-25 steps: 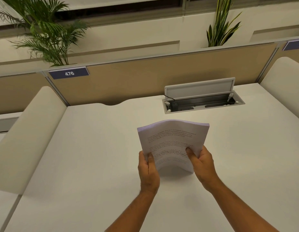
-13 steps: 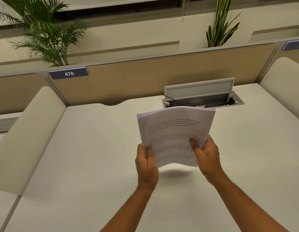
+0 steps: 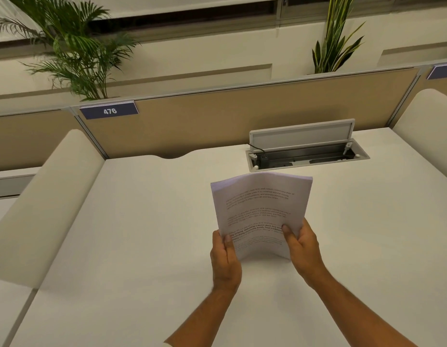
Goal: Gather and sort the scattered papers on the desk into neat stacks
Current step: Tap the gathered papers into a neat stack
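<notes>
Left hand [image 3: 226, 259] and right hand [image 3: 303, 249] pinch the papers [image 3: 261, 209] at the lower side edges, thumbs in front; stack upright, bowed, over mid white desk [image 3: 142, 234]. Beyond: open cable box [image 3: 307, 159], tan partition [image 3: 217, 121] tagged 476, plants [image 3: 74, 51] farthest.

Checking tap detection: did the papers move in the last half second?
Yes. The papers dropped down: top edge overlapped the cable box before, now sits below it.

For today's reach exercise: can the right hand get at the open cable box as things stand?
Probably not yet: the right hand grips the paper stack, which stands between it and the cable box.
</notes>
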The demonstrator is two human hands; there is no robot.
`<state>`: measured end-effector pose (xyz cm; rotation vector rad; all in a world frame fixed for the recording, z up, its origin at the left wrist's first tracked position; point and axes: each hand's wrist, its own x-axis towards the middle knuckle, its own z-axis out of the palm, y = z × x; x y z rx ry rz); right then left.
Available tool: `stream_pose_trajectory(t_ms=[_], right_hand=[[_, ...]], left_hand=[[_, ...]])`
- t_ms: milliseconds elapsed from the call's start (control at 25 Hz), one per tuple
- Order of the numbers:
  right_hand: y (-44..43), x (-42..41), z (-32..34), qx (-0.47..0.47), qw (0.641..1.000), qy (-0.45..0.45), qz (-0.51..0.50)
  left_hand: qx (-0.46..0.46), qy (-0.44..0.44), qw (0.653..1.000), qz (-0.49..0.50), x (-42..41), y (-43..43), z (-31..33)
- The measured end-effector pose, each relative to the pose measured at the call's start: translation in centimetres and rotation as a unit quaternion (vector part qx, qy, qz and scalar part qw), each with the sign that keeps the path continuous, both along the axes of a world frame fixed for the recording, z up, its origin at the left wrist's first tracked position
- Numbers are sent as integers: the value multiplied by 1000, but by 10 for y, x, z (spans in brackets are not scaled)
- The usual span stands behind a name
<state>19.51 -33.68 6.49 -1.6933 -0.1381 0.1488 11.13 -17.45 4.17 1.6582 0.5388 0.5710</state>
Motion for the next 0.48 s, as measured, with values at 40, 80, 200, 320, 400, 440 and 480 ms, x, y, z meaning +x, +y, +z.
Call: stream_pose_trajectory(t_ms=[40, 80, 200, 320, 400, 440, 480], right_hand=[[0, 3, 0, -4, 1000, -2, -3], [0, 5, 0, -10, 1000, -3, -8], [7, 12, -5, -46, 998, -4, -35], [25, 13, -7, -70, 996, -11, -46], [42, 12, -10, -86, 996, -12, -36], [52, 13, -12, -93, 995, -8, -31], [62, 14, -14, -100, 995, 0, -25]], left_hand=[[2, 2, 1000, -2, 1, 3, 0], [6, 8, 1000, -3, 3, 7, 1], [11, 53, 998, 11, 6, 20, 7], [-5, 112, 993, 26, 8, 39, 7], [-16, 133, 990, 35, 8, 54, 6], [-27, 140, 989, 42, 7, 62, 6], [-43, 149, 987, 51, 6, 71, 6]])
